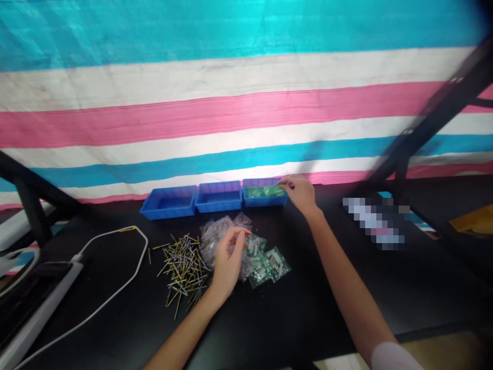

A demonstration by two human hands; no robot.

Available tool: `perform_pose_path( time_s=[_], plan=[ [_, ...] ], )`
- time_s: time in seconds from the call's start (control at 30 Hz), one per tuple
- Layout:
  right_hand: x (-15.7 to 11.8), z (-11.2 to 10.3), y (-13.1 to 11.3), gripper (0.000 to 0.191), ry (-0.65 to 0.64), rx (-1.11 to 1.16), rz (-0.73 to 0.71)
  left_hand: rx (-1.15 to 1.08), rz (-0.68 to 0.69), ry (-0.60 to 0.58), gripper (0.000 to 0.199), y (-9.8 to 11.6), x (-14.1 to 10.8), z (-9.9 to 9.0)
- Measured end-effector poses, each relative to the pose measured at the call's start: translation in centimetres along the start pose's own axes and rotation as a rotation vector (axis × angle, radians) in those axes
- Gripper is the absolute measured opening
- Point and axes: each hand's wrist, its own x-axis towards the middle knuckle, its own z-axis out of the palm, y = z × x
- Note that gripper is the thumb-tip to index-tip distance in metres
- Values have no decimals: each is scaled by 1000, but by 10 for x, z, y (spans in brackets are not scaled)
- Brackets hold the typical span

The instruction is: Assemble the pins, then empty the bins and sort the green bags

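Observation:
My left hand [229,259] is over the pile of clear plastic bags [215,236], its thumb and fingertips pinched together; anything between them is too small to make out. Green-tinted packets with small pale parts [276,263] lie just right of it. To its left is a loose heap of thin metal bits with yellow and silver lengths [185,264]. My right hand [300,192] hovers at the right end of the rightmost blue tray [264,201], which holds green packets [265,191]. Its fingertips are pressed together, and what they hold, if anything, cannot be seen.
Two more blue trays, one in the middle [219,203] and one at left [169,209], stand in the same row. A white cable [115,293] loops over the black table [300,318] beside a dark device [34,293]. Dark frame bars rise at both sides.

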Motion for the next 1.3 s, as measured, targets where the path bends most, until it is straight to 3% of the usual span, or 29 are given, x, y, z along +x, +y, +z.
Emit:
perform_pose_path(
  time_s=[0.17,0.33,0.4,0.47,0.57,0.63,0.73,0.83,1.13,1.2,1.3],
  plan=[
    [1,-6,-3,13,-149,-125,65,13,-4,1,22,-1,1,-1],
    [0,-9,-1,16,-189,-136,67,55,38,-5,20,-6,2,-1],
    [-1,-12,-5,17,-184,-132,63,132,102,-6,19,-5,3,-1],
    [-1,-17,-10,20,-169,-123,62,295,251,-30,16,-4,3,-2],
    [0,-26,-18,25,-109,-85,84,628,556,-203,15,-1,1,-2],
    [1,-33,-23,21,-64,-32,103,798,665,-359,23,-1,-4,2],
    [2,-41,-32,16,-36,71,108,929,639,-488,42,-6,-12,10],
    [1,-45,-45,14,-16,143,90,973,557,-517,48,-13,-17,17],
    [-11,-48,-93,12,-32,241,-62,728,479,-498,17,-11,-20,20],
    [-14,-48,-101,11,-77,256,-88,618,455,-420,11,-8,-17,19],
    [-19,-43,-110,14,-171,304,-110,442,347,-133,16,-3,-6,12]
  ],
)
